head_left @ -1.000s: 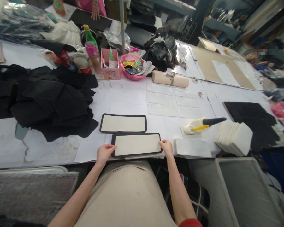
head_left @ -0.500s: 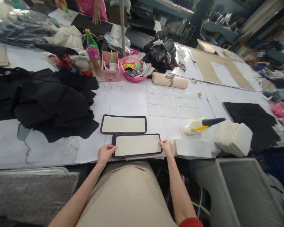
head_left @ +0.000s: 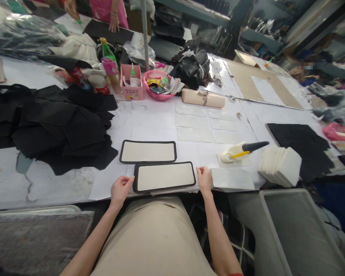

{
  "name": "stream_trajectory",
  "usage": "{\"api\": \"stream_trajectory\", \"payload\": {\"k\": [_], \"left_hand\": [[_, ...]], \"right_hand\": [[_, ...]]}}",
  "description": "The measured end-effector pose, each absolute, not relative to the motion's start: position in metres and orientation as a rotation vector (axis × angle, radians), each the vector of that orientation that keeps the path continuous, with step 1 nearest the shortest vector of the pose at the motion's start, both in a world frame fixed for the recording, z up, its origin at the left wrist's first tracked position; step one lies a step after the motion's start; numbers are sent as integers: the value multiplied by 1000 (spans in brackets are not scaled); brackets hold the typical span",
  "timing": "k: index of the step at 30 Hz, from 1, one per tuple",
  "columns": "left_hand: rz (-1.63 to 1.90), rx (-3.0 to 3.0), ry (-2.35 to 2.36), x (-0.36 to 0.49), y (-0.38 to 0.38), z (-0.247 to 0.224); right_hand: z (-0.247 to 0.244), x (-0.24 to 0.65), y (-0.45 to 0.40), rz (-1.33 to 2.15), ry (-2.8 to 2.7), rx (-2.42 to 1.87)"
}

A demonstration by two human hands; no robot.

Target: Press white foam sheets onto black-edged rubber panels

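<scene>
A cream rectangular panel [head_left: 165, 177] with a black border lies at the table's front edge, its left border wider than the others. My left hand [head_left: 122, 189] is beside that left border, fingertips drawn together at its edge, holding nothing I can see. Just off the right end is my right hand [head_left: 204, 178], thumb and fingers pinched together with a small gap to the panel. Directly behind lies a second cream panel [head_left: 148, 151] with a black rim. To the right of my right hand is a stack of whitish translucent sheets [head_left: 232, 179].
Black pieces [head_left: 60, 126] are heaped at left. At right stand a glue container [head_left: 229, 155] with a dark-handled brush, a stack of white pads [head_left: 280, 165] and a black stack [head_left: 301, 147]. Behind are a pink basin [head_left: 158, 94] and a pink box [head_left: 132, 92]. A co-worker's hand [head_left: 114, 23] rests across the table.
Both my hands have let go of the near panel's ends and moved slightly outward. The panel stays on the table. The whole view has shifted a little.
</scene>
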State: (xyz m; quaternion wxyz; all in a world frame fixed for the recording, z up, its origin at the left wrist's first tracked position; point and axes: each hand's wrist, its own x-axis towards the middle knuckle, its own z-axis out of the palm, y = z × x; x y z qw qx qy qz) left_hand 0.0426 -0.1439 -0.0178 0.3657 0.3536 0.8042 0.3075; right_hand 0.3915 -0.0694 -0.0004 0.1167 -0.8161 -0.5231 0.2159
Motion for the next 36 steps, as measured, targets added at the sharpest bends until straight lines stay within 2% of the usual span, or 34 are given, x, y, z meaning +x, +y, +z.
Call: {"api": "stream_trajectory", "payload": {"k": [3,6,9,14,22,31,36], "left_hand": [[784,1472,2205,56,-138,-10],[692,2086,1904,80,-125,-17],[486,2391,1662,99,-114,-35],[337,2469,1615,102,-112,-55],[336,2476,1608,100,-110,-54],[356,2428,1706,78,-113,-54],[304,2415,1690,76,-114,-56]], "right_hand": [[-2,351,-79,390,-1838,-2151],[-19,307,-86,371,-2231,-1808],[-38,283,-89,353,-2450,-1606],[-51,282,-88,374,-2534,-1562],[-50,284,-86,404,-2540,-1551],[-49,359,-66,311,-2507,-1693],[-61,370,-66,349,-2500,-1699]]}}
